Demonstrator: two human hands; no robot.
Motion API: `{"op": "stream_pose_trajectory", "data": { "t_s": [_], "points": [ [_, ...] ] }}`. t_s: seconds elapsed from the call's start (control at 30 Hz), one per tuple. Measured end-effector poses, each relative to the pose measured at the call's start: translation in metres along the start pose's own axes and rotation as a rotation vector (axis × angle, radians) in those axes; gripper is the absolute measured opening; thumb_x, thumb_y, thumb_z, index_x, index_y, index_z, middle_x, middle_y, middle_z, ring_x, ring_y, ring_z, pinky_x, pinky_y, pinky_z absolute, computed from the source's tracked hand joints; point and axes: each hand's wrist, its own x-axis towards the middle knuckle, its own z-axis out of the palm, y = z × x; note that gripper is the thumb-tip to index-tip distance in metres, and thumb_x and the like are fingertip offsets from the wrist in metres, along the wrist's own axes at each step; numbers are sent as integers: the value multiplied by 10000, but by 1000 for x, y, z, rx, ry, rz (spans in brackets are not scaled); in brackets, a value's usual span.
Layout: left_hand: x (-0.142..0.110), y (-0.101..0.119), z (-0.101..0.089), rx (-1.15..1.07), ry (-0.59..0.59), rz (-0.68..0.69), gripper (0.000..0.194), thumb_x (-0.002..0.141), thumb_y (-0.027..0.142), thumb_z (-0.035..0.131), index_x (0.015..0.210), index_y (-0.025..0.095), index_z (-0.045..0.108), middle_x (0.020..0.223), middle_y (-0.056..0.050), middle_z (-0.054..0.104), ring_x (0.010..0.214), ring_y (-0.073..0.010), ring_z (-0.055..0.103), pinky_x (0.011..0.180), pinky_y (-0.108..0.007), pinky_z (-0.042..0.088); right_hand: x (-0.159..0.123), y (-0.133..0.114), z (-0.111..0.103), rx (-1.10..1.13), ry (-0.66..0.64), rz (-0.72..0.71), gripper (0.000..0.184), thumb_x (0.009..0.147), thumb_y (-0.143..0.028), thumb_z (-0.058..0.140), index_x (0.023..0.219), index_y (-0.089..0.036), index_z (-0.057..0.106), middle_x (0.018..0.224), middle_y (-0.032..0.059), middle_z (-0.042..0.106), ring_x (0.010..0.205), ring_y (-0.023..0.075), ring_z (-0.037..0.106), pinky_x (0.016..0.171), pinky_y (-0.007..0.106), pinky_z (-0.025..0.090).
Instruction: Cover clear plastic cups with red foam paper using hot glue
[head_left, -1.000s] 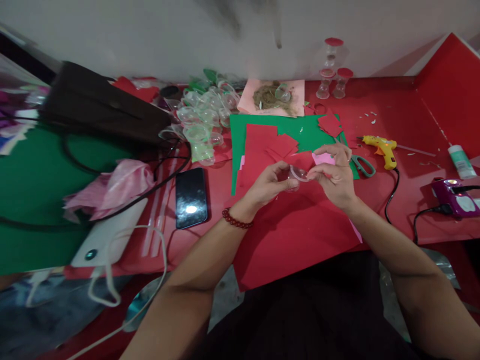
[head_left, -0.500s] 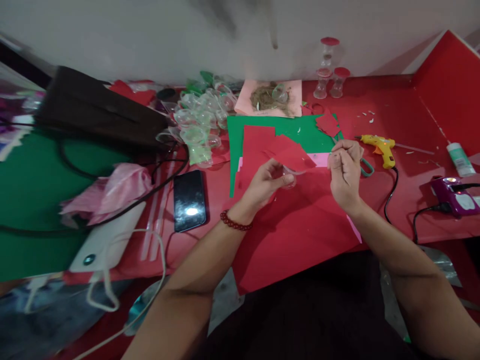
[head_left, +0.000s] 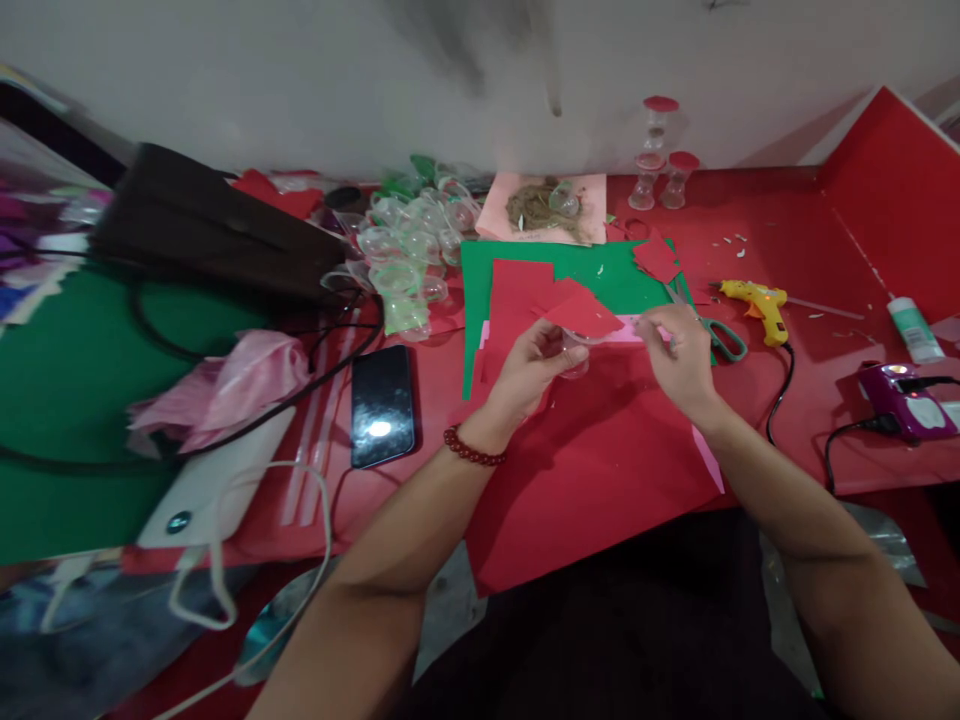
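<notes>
My left hand (head_left: 529, 370), with a bead bracelet (head_left: 474, 447) on the wrist, is closed around a small clear plastic cup (head_left: 575, 362). A cut piece of red paper (head_left: 586, 312) lies over the cup's top, its edge reaching past the rim. My right hand (head_left: 679, 360) hovers to the right of the paper, fingers and thumb drawn together; whatever may be between them is too small to make out. Beneath both hands lies a large red sheet (head_left: 592, 470). Just behind the right hand, scissors (head_left: 724, 340) rest with their green-grey handle showing.
A yellow glue gun (head_left: 757, 303) lies to the right, its cord running toward a purple power adapter (head_left: 904, 395). Clear cups (head_left: 409, 240) are heaped at back left. Red-capped cup pairs (head_left: 677, 182) stand against the wall. A phone (head_left: 382, 405) lies left of my forearm.
My right hand has moved left and slightly down, closer to the paper-topped cup, uncovering more of the scissors. The left hand keeps its hold. The view has tilted slightly.
</notes>
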Motion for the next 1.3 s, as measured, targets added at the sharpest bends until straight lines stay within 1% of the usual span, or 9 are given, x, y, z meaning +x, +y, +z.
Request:
{"op": "stream_pose_trajectory", "data": {
  "t_s": [0.1,0.23,0.4,0.53,0.67,0.87,1.03,1.17,1.3],
  "points": [
    [-2,1,2,28,-32,-4,480,630,410,1047,968,210,771,893,-22,791,769,-147,702,716,-270,592,0,-4,1,100,-33,-132,225,1042,-504,687,1031,-321,817,1111,55,805,1093,277,720,1017,486,541],
    [-5,2,2,44,-134,-51,541,635,385,1048,1082,217,795,1016,-61,829,891,-201,762,793,-318,609,-1,-5,4,208,-27,-100,159,1028,-405,726,937,-327,829,956,26,803,975,250,735,942,466,576],
    [-7,2,1,60,-222,-69,564,664,413,1033,1144,234,797,1121,-78,845,1019,-238,792,824,-321,618,-2,-8,2,249,-9,12,187,996,-401,749,850,-288,780,896,16,786,887,227,733,876,422,581],
    [-7,1,-2,105,-227,-90,575,662,428,1032,1140,222,786,1121,-83,843,996,-237,796,777,-304,619,-2,-15,0,270,-17,30,208,989,-370,721,813,-260,709,814,5,755,793,198,696,816,386,561],
    [-5,-4,-5,140,-206,-26,650,657,439,1036,1195,216,748,1113,-94,833,970,-244,789,800,-334,630,-3,-18,2,292,-47,36,167,973,-327,686,825,-256,655,800,-4,731,776,183,673,785,362,557],
    [-7,3,-1,214,-212,91,901,725,377,1011,1519,340,587,1008,-36,794,849,-202,760,698,-289,596,-5,-17,5,330,-3,47,83,953,-284,715,910,-269,645,840,-22,725,773,165,669,776,337,570],
    [-9,7,2,226,-168,52,691,707,392,1009,1313,288,692,1029,-55,793,863,-203,739,721,-294,602,-6,-13,4,238,-107,39,147,1030,-286,623,983,-274,762,999,36,806,926,209,733,891,401,600],
    [-8,3,1,187,-138,-11,698,655,384,1030,1252,281,683,1029,-57,792,884,-214,738,673,-276,594,-4,-8,5,206,-144,68,216,1070,-326,602,1090,-274,811,1104,67,831,1012,228,762,921,414,611],
    [-9,4,2,178,-98,12,699,638,365,1042,1236,280,691,1075,-58,783,931,-217,743,726,-284,611,-3,-4,8,199,-159,42,238,1082,-348,606,1129,-279,829,1111,71,830,1041,230,762,952,415,604]
  ]
}}
